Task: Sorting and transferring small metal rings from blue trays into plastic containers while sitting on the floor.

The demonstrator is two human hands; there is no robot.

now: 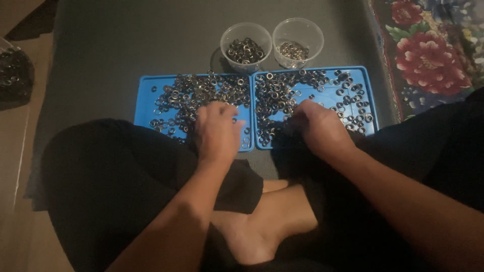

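Note:
Two blue trays lie side by side on a dark mat, each strewn with several small metal rings. My left hand (218, 132) rests palm down on the near right part of the left tray (145, 95), fingers curled among the rings (201, 90). Over the near left part of the right tray (370, 85) sits my right hand (317, 128), its fingers bent down into that tray's rings (282, 93). What the fingertips pinch is hidden. Beyond the trays stand two clear plastic cups, the left cup (246, 46) holding dark rings and the right cup (298, 41) holding fewer, paler rings.
My crossed legs in black clothing and a bare foot (262, 226) fill the near side. A flowered cloth (428, 50) lies at the right. At the far left edge sits a dark bag of rings (12, 75). The grey mat (126, 35) extends behind the cups.

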